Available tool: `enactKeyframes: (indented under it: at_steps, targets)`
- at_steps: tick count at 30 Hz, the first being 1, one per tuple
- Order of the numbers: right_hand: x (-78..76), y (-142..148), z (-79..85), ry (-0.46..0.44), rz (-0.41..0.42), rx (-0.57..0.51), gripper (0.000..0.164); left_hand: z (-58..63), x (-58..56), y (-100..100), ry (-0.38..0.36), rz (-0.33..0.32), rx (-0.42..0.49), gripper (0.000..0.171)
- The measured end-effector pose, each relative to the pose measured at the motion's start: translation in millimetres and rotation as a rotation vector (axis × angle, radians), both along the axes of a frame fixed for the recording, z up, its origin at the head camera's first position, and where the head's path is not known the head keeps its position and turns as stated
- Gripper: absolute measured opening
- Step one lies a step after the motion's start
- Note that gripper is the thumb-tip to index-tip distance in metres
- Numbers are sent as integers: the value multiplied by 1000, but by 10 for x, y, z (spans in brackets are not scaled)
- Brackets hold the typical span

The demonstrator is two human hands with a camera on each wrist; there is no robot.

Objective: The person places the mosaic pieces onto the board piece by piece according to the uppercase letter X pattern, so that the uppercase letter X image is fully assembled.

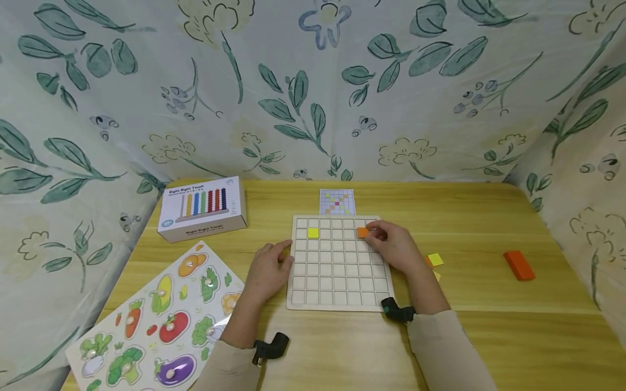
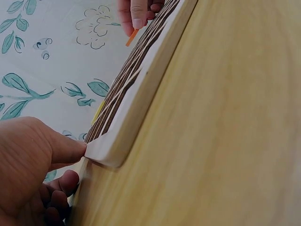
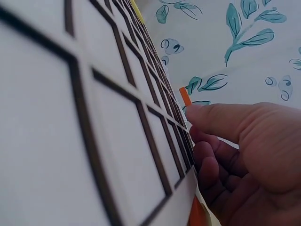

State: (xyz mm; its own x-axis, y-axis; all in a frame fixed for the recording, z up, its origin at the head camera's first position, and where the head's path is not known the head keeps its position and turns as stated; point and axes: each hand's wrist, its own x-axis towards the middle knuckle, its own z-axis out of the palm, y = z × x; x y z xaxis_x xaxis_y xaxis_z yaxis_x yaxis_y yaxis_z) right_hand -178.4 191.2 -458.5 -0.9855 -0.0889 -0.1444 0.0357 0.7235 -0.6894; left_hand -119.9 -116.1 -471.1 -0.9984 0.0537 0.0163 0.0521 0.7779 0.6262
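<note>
A pale wooden grid board (image 1: 339, 270) lies in the middle of the table, with a yellow square tile (image 1: 313, 233) in its second row near the left side. My right hand (image 1: 395, 247) pinches an orange square tile (image 1: 362, 232) between thumb and fingers over the same row, near the right edge. In the right wrist view the orange tile (image 3: 185, 96) is tilted and stands clear of the board's surface. My left hand (image 1: 268, 269) touches the board's left edge; the left wrist view shows its thumb against the edge near a corner.
Behind the board lies a small pattern card (image 1: 336, 202) with coloured squares. Loose yellow and orange tiles (image 1: 434, 259) lie beside my right forearm, and an orange block (image 1: 519, 265) sits farther right. To the left are a white box (image 1: 202, 209) and a vegetable puzzle board (image 1: 149, 309).
</note>
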Motion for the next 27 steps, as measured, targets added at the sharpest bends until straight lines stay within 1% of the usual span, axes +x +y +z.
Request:
enactKeyframes:
  at_steps: [5, 18, 27]
  targets:
    - [-3, -27, -26, 15, -5, 24, 32, 6, 7, 3, -2, 0, 0, 42]
    - [10, -66, 3, 31, -10, 51, 33, 6, 1, 10, 1, 1, -6, 42]
    - [9, -75, -4, 10, -21, 48, 34, 3, 7, 10, 1, 4, 5, 42]
